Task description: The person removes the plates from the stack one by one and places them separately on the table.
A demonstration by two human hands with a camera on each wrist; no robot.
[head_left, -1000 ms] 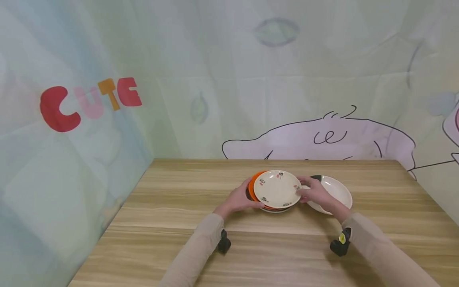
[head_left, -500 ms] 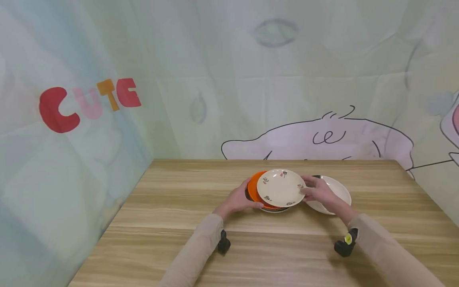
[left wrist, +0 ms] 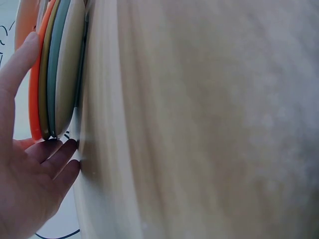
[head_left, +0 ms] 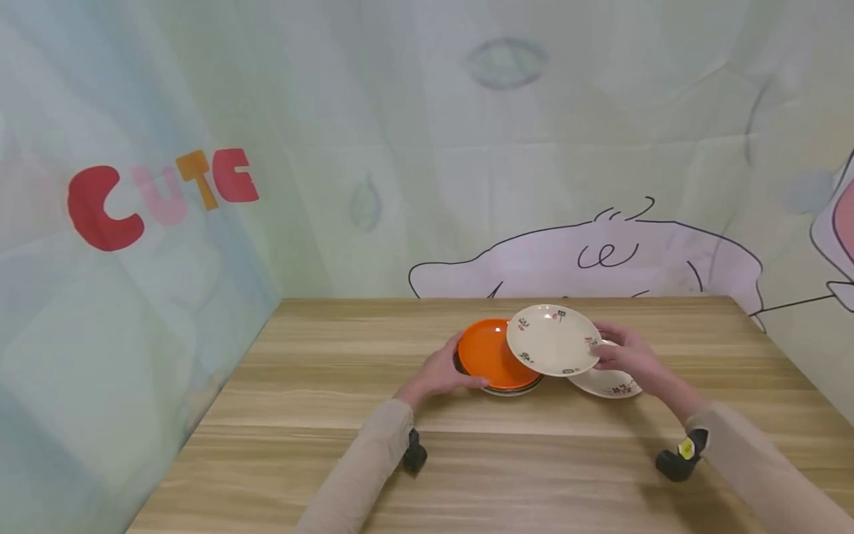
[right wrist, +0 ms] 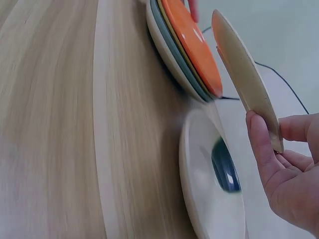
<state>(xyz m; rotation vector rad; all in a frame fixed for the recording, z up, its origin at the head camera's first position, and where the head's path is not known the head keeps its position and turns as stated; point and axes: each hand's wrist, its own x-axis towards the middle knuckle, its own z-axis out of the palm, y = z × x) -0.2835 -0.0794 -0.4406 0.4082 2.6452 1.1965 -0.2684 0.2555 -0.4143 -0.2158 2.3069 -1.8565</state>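
In the head view my left hand (head_left: 442, 369) curves round the left side of a plate stack topped by an orange plate (head_left: 487, 357). The left wrist view has its thumb at the orange rim and its fingers (left wrist: 61, 158) against the stack's edge. My right hand (head_left: 630, 357) pinches the right rim of a cream plate (head_left: 554, 341) with small printed motifs, raised and tilted above the gap between the stack and another white plate (head_left: 603, 382). Seen from the right wrist, that white plate (right wrist: 207, 184) has a dark green patch and lies below the held one (right wrist: 249, 79).
A wood-grain table (head_left: 494, 460) carries the plates. Behind it hangs a pale curtain (head_left: 400, 185) printed with a cartoon figure and coloured letters at the left. Under the orange plate are several others, green (right wrist: 169, 47) and cream among them.
The cream plate in my right hand has moved up and to the right, off the orange plate, which now shows much more. My left hand has stayed at the stack.
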